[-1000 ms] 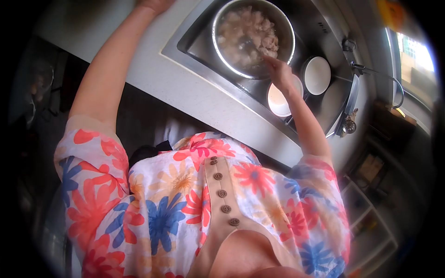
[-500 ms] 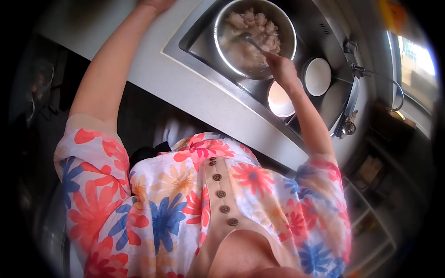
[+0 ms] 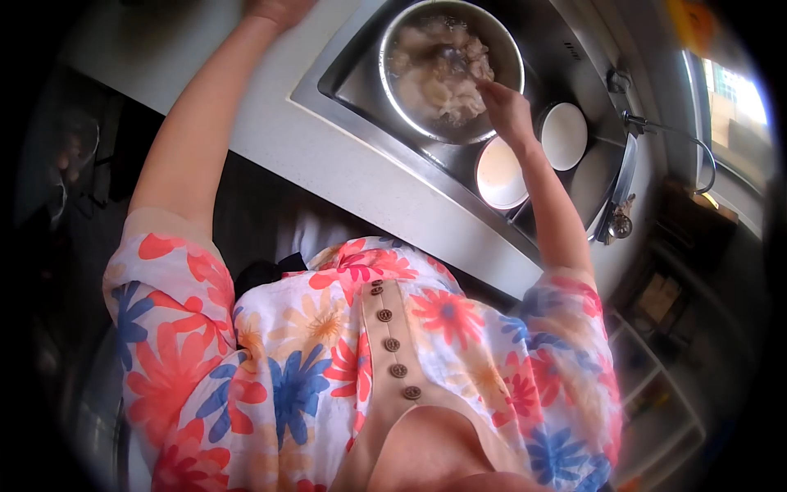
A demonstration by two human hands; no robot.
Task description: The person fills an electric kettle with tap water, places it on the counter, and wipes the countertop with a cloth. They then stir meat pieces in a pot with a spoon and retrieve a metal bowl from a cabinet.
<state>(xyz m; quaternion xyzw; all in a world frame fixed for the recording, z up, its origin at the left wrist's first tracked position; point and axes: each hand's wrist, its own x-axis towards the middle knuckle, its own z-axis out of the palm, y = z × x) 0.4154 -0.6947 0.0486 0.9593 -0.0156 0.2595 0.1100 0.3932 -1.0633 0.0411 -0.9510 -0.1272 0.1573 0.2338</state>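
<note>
My right hand (image 3: pixel 508 113) reaches over the rim of a wide metal pot (image 3: pixel 515 59), closed round the handle of a spoon (image 3: pixel 451 57). The spoon's dark, blurred head dips among pale pieces of raw-looking meat (image 3: pixel 451 94) lying in cloudy liquid. The pot stands in a stainless-steel sink (image 3: pixel 352 78). At the top edge, my left hand (image 3: pixel 283 10) rests by the white countertop (image 3: pixel 254 90); its fingers are cut off by the frame.
Two white bowls, a nearer one (image 3: pixel 501 174) and a farther one (image 3: pixel 563 137), sit in the sink right of the pot. A knife (image 3: pixel 625 168) and a metal strainer-like utensil (image 3: pixel 620 226) are beyond the sink's right end, near a thin curved faucet (image 3: pixel 697 143).
My right hand has moved slightly up and right, and the spoon's head has shifted right. The meat has turned and spread in the liquid. My left hand has slid slightly down into view.
</note>
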